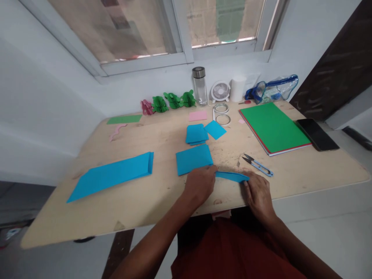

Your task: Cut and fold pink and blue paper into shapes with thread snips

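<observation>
Between my two hands, close to the table's front edge, a folded blue paper strip (231,176) is held by its ends. My left hand (201,182) pinches the left end, beside the lower corner of a blue paper rectangle (193,158). The right end is gripped by my right hand (258,190), its fingers curled over the paper. Behind the rectangle lies a stack of blue paper squares (197,133), with one loose blue square (215,129) touching its right side. Blue-handled thread snips (258,165) rest just beyond my right hand.
Long folded blue sheets (116,172) lie at left. Green paper (274,128) tops a stack at right, beside a black phone (317,134). Along the wall stand green paper shapes (173,100), a glass bottle (200,87), a small fan (220,92) and a clear pouch (274,90).
</observation>
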`<action>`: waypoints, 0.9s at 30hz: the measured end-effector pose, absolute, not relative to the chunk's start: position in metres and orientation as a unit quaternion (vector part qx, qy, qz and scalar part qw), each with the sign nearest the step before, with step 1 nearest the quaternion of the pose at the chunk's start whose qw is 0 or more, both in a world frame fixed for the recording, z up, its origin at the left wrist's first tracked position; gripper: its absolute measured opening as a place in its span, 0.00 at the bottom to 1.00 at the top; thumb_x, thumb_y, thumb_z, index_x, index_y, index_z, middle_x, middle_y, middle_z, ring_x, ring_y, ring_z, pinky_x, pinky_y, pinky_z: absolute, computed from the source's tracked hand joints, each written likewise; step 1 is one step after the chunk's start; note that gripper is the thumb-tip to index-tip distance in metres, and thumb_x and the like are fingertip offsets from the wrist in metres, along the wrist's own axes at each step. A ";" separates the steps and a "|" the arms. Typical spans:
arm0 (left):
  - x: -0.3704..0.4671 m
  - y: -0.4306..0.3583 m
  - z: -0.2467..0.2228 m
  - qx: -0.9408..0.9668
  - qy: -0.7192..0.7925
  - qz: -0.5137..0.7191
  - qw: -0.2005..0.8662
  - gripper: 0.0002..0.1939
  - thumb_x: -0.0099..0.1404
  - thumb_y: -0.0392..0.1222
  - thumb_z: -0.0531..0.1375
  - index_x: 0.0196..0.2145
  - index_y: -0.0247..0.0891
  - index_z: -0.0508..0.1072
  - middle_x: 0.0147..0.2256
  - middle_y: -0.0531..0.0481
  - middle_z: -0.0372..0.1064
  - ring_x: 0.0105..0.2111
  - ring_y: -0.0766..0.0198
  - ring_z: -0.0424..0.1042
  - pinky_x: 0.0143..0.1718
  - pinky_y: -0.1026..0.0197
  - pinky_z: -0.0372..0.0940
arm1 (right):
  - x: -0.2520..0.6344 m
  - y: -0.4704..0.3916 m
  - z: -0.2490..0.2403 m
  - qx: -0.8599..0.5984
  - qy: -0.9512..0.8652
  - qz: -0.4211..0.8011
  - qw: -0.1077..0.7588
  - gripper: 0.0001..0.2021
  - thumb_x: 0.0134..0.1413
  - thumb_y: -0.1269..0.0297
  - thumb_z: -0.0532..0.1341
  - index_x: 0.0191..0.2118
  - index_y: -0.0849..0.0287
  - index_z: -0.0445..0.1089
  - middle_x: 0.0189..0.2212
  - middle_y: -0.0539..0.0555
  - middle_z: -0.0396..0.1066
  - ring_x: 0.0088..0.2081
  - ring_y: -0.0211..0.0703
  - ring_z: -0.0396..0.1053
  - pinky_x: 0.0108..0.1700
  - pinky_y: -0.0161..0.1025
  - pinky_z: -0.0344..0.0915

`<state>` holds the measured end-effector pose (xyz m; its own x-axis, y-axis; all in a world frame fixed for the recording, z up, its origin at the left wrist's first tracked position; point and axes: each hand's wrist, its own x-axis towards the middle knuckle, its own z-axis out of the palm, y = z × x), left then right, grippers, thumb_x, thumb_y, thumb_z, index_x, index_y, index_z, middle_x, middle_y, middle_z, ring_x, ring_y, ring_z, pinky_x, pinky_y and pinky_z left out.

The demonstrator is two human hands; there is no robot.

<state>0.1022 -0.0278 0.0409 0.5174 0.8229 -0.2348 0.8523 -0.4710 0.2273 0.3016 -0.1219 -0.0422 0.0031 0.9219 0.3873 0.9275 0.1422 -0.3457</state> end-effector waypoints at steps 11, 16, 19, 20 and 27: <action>0.094 -0.021 0.045 0.851 0.468 0.027 0.236 0.13 0.67 0.36 0.47 0.41 0.39 0.70 0.41 0.46 0.73 0.41 0.56 0.71 0.40 0.57 0.61 | 0.301 -0.120 -0.028 -0.662 -0.643 0.106 0.370 0.13 0.63 0.62 0.50 0.43 0.57 0.70 0.42 0.58 0.74 0.47 0.52 0.67 0.51 0.50 0.59; 0.086 -0.007 0.036 0.789 0.431 0.159 0.407 0.09 0.62 0.41 0.51 0.28 0.38 0.68 0.25 0.54 0.66 0.28 0.64 0.65 0.31 0.63 0.56 | 0.296 -0.113 -0.011 -0.629 -0.484 0.337 0.507 0.15 0.56 0.55 0.59 0.48 0.54 0.68 0.44 0.55 0.74 0.47 0.49 0.69 0.50 0.44 0.62; 0.089 -0.006 0.027 0.697 0.439 0.220 0.523 0.10 0.59 0.43 0.54 0.23 0.37 0.65 0.21 0.56 0.60 0.25 0.67 0.59 0.28 0.64 0.54 | 0.286 -0.104 -0.004 -0.570 -0.393 0.460 0.556 0.19 0.52 0.54 0.63 0.49 0.53 0.67 0.40 0.54 0.75 0.45 0.47 0.71 0.48 0.43 0.65; 0.091 -0.007 0.023 0.659 0.444 0.239 0.559 0.10 0.58 0.44 0.55 0.24 0.37 0.66 0.22 0.56 0.60 0.25 0.67 0.59 0.29 0.64 0.54 | 0.281 -0.102 -0.002 -0.559 -0.374 0.491 0.553 0.20 0.51 0.54 0.63 0.49 0.53 0.67 0.40 0.55 0.75 0.45 0.47 0.71 0.48 0.43 0.65; 0.098 -0.022 0.007 0.446 0.440 0.296 0.721 0.14 0.51 0.49 0.64 0.29 0.37 0.70 0.26 0.53 0.68 0.26 0.67 0.63 0.30 0.63 0.59 | 0.259 -0.094 0.004 -0.568 -0.329 0.554 0.512 0.14 0.45 0.51 0.66 0.31 0.57 0.72 0.24 0.50 0.73 0.26 0.40 0.68 0.30 0.35 0.65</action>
<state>0.0981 -0.0223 0.0071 0.4385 0.8187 -0.3707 -0.0345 0.4275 0.9033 0.2587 -0.0940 0.0045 0.1699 0.9411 -0.2922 -0.1924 -0.2591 -0.9465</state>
